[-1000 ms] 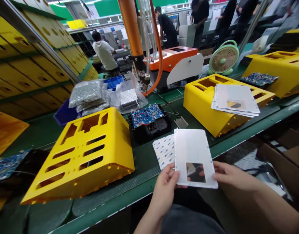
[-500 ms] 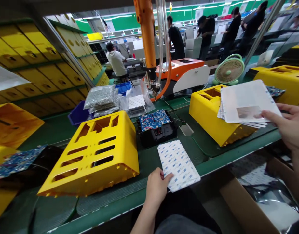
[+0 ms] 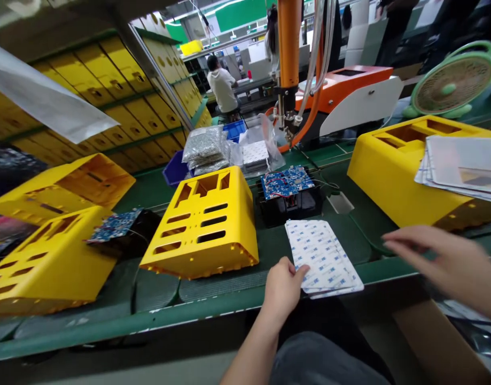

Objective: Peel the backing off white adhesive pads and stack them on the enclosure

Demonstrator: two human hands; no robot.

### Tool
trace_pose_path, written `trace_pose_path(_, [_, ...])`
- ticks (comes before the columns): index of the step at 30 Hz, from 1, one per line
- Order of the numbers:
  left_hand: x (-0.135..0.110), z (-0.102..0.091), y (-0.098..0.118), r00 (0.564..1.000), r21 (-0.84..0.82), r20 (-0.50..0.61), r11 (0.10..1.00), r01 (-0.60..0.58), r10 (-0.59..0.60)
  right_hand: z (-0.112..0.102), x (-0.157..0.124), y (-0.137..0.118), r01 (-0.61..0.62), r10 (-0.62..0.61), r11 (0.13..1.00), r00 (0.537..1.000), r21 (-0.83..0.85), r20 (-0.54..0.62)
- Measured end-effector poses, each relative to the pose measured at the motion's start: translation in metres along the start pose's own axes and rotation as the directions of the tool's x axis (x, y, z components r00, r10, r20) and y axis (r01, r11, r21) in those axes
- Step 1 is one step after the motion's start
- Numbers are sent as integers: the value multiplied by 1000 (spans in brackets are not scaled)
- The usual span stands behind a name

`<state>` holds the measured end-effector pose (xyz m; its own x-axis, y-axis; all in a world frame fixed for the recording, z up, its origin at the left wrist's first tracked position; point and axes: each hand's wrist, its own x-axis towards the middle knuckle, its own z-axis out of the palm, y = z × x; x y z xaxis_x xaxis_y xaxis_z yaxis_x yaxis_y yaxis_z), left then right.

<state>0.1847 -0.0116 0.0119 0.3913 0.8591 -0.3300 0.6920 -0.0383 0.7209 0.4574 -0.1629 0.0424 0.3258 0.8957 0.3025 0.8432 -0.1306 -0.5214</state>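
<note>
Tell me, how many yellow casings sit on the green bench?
4. The middle casing stands centre; the front left casing and back left casing lie at left; the right casing carries white sheets. Others may be out of view.

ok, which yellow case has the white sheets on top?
The yellow case at far right, in front of the green fan: a stack of white sheets lies on it. The middle case has a bare top.
</note>
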Motion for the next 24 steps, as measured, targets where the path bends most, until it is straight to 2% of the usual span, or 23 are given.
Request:
trace_pose_path(1, [-2, 0, 1, 1000, -36, 9, 999, 5, -5, 20, -2, -18, 107, -109, 994, 992, 38, 67])
trace_pose_path(3, [-5, 2, 2, 998, -139, 63, 990, 22, -14, 55, -7, -46, 223, -236, 969, 962, 102, 139])
trace_pose_path(5, [-8, 5, 4, 988, -277, 154, 959, 54, -11, 81, -11, -64, 284, -300, 951, 944, 123, 138])
trace_pose_path(8, [-13, 9, 7, 968, -457, 252, 883, 104, 17, 101, -16, -78, 325, -335, 941, 936, 98, 111])
trace_pose_path(11, [-17, 13, 7, 950, -624, 308, 765, 158, 55, 106, -18, -82, 344, -349, 937, 929, 66, 120])
trace_pose_path(14, [-20, 16, 6, 940, -716, 333, 669, 197, 80, 104, -18, -81, 369, -372, 928, 917, 42, 142])
trace_pose_path(20, [-26, 22, 7, 943, -749, 328, 625, 219, 63, 97, -19, -85, 413, -408, 911, 904, -17, 126])
trace_pose_path(24, [-30, 23, 11, 943, -749, 323, 630, 206, 76, 94, -20, -87, 427, -418, 904, 897, -37, 140])
